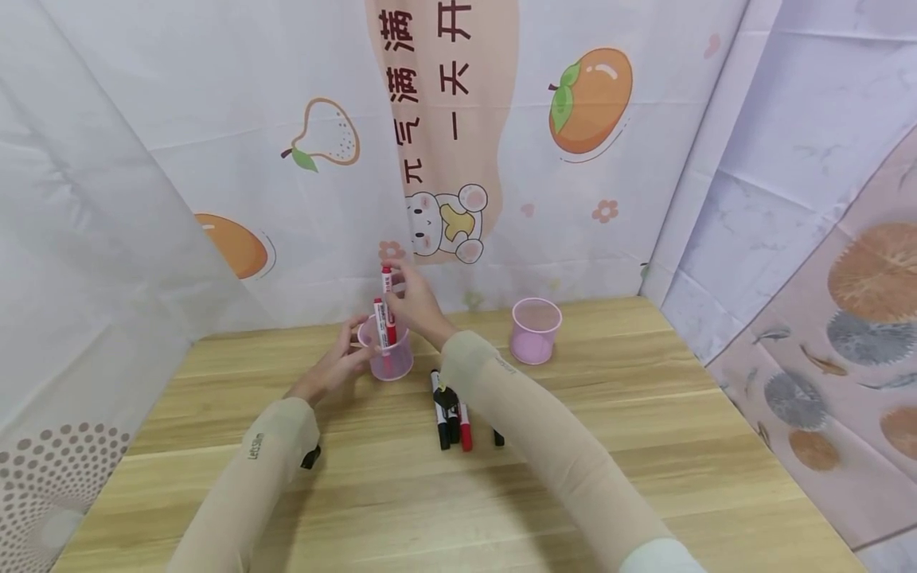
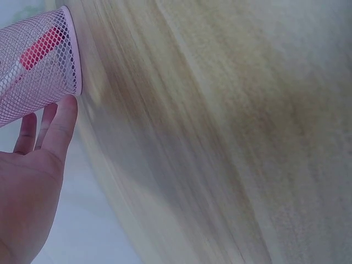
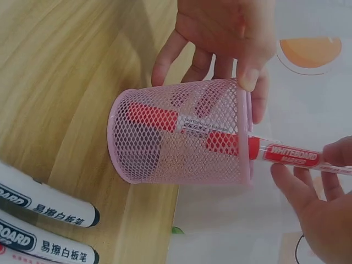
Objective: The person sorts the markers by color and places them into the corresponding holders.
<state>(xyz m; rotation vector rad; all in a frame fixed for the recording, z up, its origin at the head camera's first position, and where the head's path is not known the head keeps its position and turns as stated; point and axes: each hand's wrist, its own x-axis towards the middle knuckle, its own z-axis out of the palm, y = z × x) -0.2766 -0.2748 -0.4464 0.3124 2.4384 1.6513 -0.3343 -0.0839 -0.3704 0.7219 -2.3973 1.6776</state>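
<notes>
In the head view my left hand [image 1: 337, 366] steadies a pink mesh pen cup [image 1: 392, 364] near the table's back edge. The right wrist view shows its thumb on the rim and its fingers along the cup's side. My right hand [image 1: 419, 306] pinches a red whiteboard marker [image 3: 291, 155] by its upper part. That marker's red cap end reaches down inside the cup. Another red marker [image 1: 380, 318] stands in the same cup, its red end visible through the mesh low down in the left wrist view.
A second pink mesh cup [image 1: 532, 344] stands to the right on the wooden table [image 1: 616, 461]. Several markers lie in front of the cups, including a black one [image 1: 439, 414] and a red one [image 1: 466, 428], partly hidden by my right forearm. A printed curtain [image 1: 444, 286] hangs behind the table.
</notes>
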